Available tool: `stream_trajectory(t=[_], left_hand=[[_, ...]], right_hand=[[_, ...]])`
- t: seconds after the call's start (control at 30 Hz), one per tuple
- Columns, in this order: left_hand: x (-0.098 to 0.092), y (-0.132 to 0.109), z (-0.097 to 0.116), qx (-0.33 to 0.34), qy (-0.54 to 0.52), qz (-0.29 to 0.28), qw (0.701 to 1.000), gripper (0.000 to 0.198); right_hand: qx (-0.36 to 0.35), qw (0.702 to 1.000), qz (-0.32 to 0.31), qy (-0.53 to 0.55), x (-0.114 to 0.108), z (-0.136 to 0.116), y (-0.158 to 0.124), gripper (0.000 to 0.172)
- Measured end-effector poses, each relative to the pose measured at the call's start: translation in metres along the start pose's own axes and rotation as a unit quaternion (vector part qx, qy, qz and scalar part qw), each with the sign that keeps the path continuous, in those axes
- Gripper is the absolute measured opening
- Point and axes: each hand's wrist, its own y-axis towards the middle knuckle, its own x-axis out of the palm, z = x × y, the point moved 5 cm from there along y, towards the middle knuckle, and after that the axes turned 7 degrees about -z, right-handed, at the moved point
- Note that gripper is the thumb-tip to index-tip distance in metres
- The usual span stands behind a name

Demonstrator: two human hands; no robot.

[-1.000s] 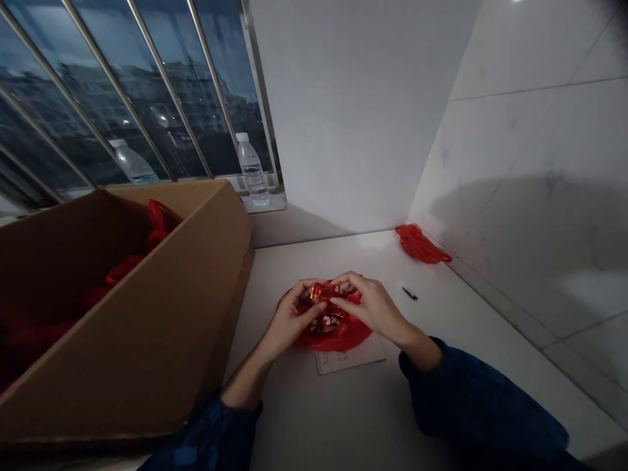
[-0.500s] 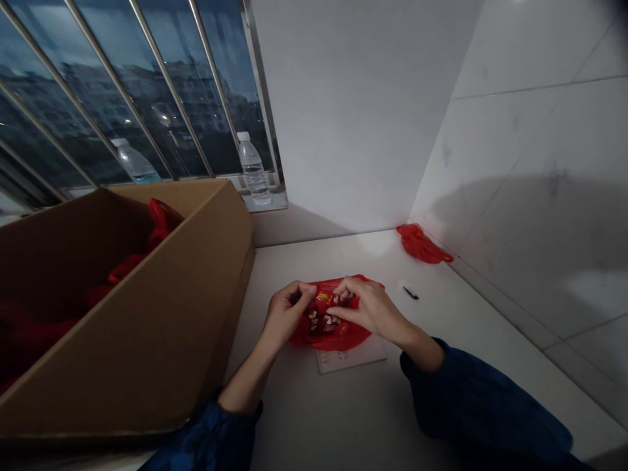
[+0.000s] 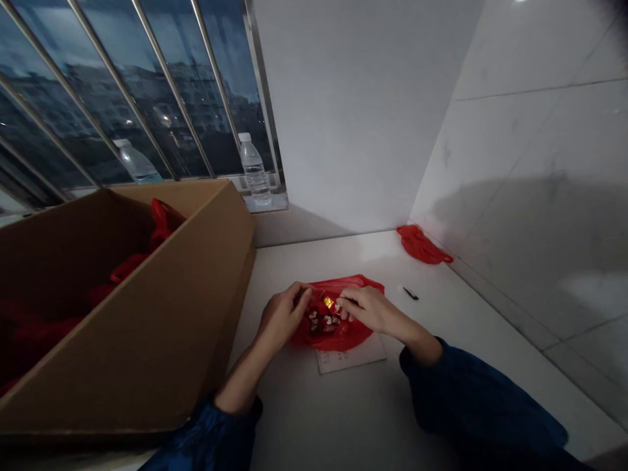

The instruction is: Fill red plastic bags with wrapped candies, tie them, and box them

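A red plastic bag [image 3: 343, 340] lies spread open on the white surface. Inside it are several small wrapped candies [image 3: 331, 320] with dark red, white-patterned wrappers. My left hand [image 3: 284, 314] is closed, thumb and forefinger pinching the bag's left rim. Over the bag's right side, my right hand [image 3: 367, 307] has its fingertips pinched on a shiny red and gold wrapped candy [image 3: 329, 303]. The fingers hide part of that candy. Partly under the bag's front sits a paper booklet [image 3: 353, 358] with handwriting on it.
At left stands a large cardboard box [image 3: 206, 275] with red bags [image 3: 159, 222] inside. Another red bag [image 3: 422, 245] lies by the right wall, near a black pen cap-like piece [image 3: 411, 293]. Two water bottles [image 3: 254, 171] stand at the barred window.
My right hand's fingers have drawn together and shifted slightly. The gold candy between my hands has moved a little right and now catches the light. My left hand stays at the rim.
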Motion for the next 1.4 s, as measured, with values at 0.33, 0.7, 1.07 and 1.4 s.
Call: stream_trajectory(t=[0.33,0.7,1.07,1.4], left_hand=[[0.028,-0.006,-0.011,-0.007,0.206,-0.172,0.963,0.018],[0.032,-0.006,-0.021,-0.021,0.219,-0.174,0.96,0.015],[0.022,-0.002,0.01,0.005,-0.162,-0.054,0.985,0.042],[0.005,-0.004,0.012,0.031,-0.137,0.028,0.99,0.028]], right_hand=[[0.022,0.982,-0.033,-0.184,0.041,0.007,0.01,0.014],[0.032,0.991,0.012,-0.13,0.026,0.015,0.007,0.021],[-0.083,0.916,-0.005,0.392,0.0,-0.003,-0.001,0.034],[-0.06,0.945,-0.021,0.322,-0.002,0.004,0.003,0.027]])
